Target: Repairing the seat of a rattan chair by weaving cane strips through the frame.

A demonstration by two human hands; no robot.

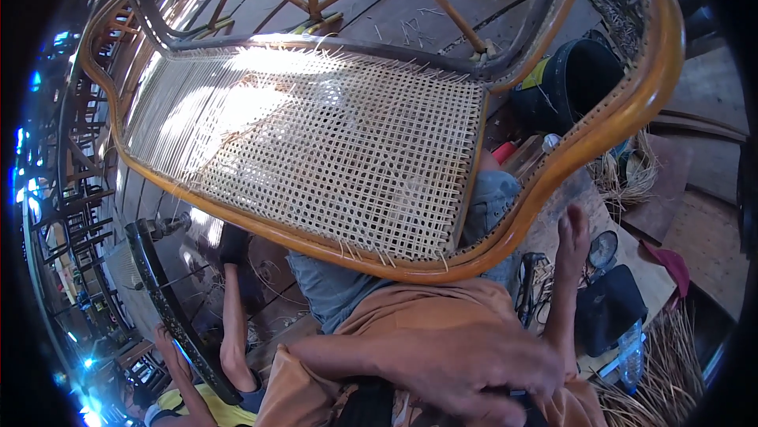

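A long rattan bench frame (379,267) with an orange-brown polished rim lies across my lap. Its woven cane seat (371,159) has a dense open mesh, with loose strand ends along the edges and only parallel strands at the far left. Bent across my body, my left hand (489,368) is smeared by motion near my waist, its fingers partly hidden, so its hold is unclear. To the right of the bench rim, my right hand (574,230) is raised off the frame, fingers stretched upward, and nothing shows in it.
At right are a black bucket (564,84), cane strands (632,174), a black pad (608,309), a plastic bottle (630,356) and a bundle of rattan strips (663,368). Lower left, another person in a yellow shirt (207,407) works by a dark curved frame (170,301).
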